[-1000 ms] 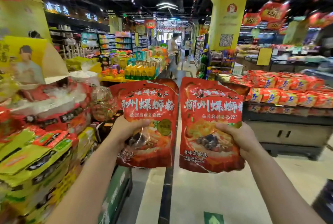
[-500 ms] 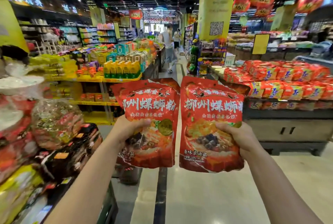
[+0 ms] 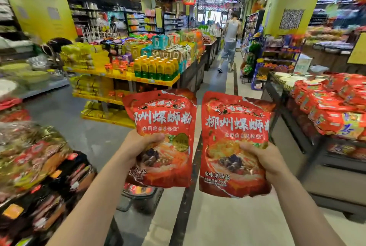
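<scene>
Two red pouches, the left pouch (image 3: 164, 138) and the right pouch (image 3: 234, 144), were held upright side by side over a shop aisle. Each was gripped by curled fingers: one by the left hand (image 3: 138, 146), the other by the right hand (image 3: 265, 158). Stocked shelves (image 3: 126, 76) were seen beyond.

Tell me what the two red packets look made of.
The left packet and the right packet both look like thin, glossy printed plastic film: wrinkled top edges, shiny highlights. They dimple where the left hand and right hand grip, so probably soft pouches.
</scene>
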Available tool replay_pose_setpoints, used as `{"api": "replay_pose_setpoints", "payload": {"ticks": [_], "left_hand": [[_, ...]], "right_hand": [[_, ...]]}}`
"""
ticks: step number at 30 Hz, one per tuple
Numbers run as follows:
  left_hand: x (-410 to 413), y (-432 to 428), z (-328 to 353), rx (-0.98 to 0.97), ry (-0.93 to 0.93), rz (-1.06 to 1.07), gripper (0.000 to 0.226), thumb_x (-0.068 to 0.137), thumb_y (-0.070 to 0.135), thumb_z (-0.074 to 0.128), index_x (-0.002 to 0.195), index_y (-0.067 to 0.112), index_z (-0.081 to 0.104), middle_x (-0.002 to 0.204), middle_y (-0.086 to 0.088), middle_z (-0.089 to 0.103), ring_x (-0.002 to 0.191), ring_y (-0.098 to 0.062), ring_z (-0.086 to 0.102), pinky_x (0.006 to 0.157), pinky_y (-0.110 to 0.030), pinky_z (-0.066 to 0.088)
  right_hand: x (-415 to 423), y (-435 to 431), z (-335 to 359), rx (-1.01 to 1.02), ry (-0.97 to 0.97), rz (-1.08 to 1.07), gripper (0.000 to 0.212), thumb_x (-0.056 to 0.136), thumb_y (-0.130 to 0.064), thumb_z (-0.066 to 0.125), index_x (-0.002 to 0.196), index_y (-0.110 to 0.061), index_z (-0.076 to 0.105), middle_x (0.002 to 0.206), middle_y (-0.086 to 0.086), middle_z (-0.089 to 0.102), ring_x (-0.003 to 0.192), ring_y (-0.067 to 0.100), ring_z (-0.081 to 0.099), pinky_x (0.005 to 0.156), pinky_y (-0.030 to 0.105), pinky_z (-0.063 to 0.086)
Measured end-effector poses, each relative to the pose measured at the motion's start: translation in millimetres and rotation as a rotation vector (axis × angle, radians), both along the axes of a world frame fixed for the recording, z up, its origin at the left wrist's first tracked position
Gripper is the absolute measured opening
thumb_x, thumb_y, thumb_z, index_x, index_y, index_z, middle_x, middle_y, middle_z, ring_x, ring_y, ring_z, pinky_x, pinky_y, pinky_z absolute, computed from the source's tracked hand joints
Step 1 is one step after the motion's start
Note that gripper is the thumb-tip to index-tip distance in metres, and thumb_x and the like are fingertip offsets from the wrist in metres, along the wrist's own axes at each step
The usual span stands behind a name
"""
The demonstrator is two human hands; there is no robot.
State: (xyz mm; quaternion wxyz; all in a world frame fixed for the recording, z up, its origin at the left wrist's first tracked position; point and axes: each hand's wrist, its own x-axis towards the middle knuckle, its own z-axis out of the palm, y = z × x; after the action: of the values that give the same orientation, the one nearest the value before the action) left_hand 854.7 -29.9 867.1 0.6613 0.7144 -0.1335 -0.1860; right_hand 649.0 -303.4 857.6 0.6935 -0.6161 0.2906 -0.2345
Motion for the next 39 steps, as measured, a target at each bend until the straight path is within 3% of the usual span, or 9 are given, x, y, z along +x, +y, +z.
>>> {"api": "replay_pose_setpoints", "payload": {"ticks": [8, 12, 17, 22, 25, 31, 33, 35, 39], "left_hand": [[157.0, -30.1, -48.4, -0.029, 0.032, 0.1, 0.056, 0.058, 0.026, 0.091, 0.108, 0.019, 0.068, 0.101, 0.002, 0.077, 0.094, -0.018, 0.073, 0.091, -0.037, 0.054], [241.9, -28.7, -71.4, -0.045, 0.087, 0.189, 0.047, 0.063, 0.02, 0.09, 0.105, 0.019, 0.068, 0.103, 0.0, 0.076, 0.096, -0.022, 0.072, 0.098, -0.043, 0.054], [318.8, -8.7, -97.2, -0.041, 0.197, 0.279, 0.065, 0.051, 0.029, 0.093, 0.109, 0.018, 0.067, 0.103, -0.002, 0.077, 0.099, -0.026, 0.073, 0.1, -0.049, 0.052], [367.1, 22.7, -128.9, -0.055, 0.273, 0.366, 0.088, 0.037, 0.046, 0.099, 0.114, 0.019, 0.069, 0.107, -0.004, 0.077, 0.099, -0.029, 0.073, 0.099, -0.052, 0.052], [387.7, 36.2, -150.0, -0.041, 0.301, 0.482, 0.092, 0.032, 0.05, 0.099, 0.115, 0.019, 0.071, 0.108, -0.003, 0.077, 0.099, -0.027, 0.074, 0.097, -0.051, 0.054], [418.2, 30.8, -197.2, 0.001, 0.3, 0.642, 0.05, 0.07, 0.023, 0.091, 0.113, 0.026, 0.067, 0.1, 0.01, 0.077, 0.089, -0.003, 0.072, 0.077, -0.02, 0.055], [432.6, 20.8, -226.2, -0.007, 0.37, 0.738, 0.046, 0.074, 0.016, 0.086, 0.117, 0.018, 0.069, 0.101, 0.006, 0.077, 0.089, -0.004, 0.073, 0.077, -0.021, 0.057], [443.9, 6.1, -255.4, -0.004, 0.473, 0.818, 0.043, 0.075, 0.018, 0.086, 0.115, 0.016, 0.071, 0.103, 0.004, 0.077, 0.092, -0.008, 0.072, 0.081, -0.025, 0.055], [460.3, -23.5, -322.8, -0.043, 0.679, 0.944, 0.036, 0.07, 0.026, 0.089, 0.101, 0.026, 0.071, 0.098, 0.009, 0.076, 0.094, -0.009, 0.068, 0.082, -0.028, 0.048]], "right_hand": [[190.6, -50.8, -33.7, -0.028, 0.049, 0.082, 0.036, 0.07, -0.013, 0.086, 0.098, -0.016, 0.065, 0.081, 0.001, 0.077, 0.068, 0.02, 0.075, 0.055, 0.03, 0.057], [299.8, -61.4, -48.0, -0.02, 0.132, 0.196, 0.051, 0.063, -0.022, 0.088, 0.108, -0.014, 0.066, 0.094, 0.005, 0.078, 0.081, 0.027, 0.075, 0.073, 0.04, 0.058], [417.3, -56.7, -65.7, 0.0, 0.197, 0.351, 0.045, 0.069, -0.018, 0.087, 0.109, -0.014, 0.065, 0.097, 0.007, 0.077, 0.086, 0.03, 0.075, 0.08, 0.047, 0.059], [518.2, -42.0, -95.3, 0.042, 0.251, 0.507, 0.061, 0.058, -0.025, 0.092, 0.112, -0.012, 0.066, 0.101, 0.01, 0.076, 0.088, 0.032, 0.074, 0.086, 0.051, 0.058], [567.5, -34.3, -119.0, 0.058, 0.271, 0.563, 0.089, 0.03, -0.039, 0.1, 0.109, -0.012, 0.069, 0.103, 0.011, 0.076, 0.09, 0.032, 0.074, 0.085, 0.048, 0.058], [665.4, -37.9, -185.0, 0.127, 0.366, 0.718, 0.052, 0.062, -0.015, 0.084, 0.111, -0.011, 0.066, 0.101, 0.012, 0.075, 0.079, 0.026, 0.075, 0.061, 0.035, 0.06], [699.4, -41.9, -214.9, 0.126, 0.425, 0.785, 0.046, 0.068, -0.012, 0.081, 0.111, -0.01, 0.066, 0.101, 0.013, 0.075, 0.075, 0.024, 0.075, 0.056, 0.032, 0.059], [732.0, -50.5, -246.3, 0.132, 0.494, 0.845, 0.06, 0.061, -0.02, 0.087, 0.116, -0.007, 0.065, 0.104, 0.015, 0.074, 0.078, 0.027, 0.074, 0.059, 0.034, 0.059], [790.1, -69.6, -312.7, 0.123, 0.667, 0.962, 0.109, 0.013, -0.044, 0.1, 0.111, -0.008, 0.067, 0.098, 0.012, 0.077, 0.08, 0.029, 0.075, 0.061, 0.037, 0.06]]}}
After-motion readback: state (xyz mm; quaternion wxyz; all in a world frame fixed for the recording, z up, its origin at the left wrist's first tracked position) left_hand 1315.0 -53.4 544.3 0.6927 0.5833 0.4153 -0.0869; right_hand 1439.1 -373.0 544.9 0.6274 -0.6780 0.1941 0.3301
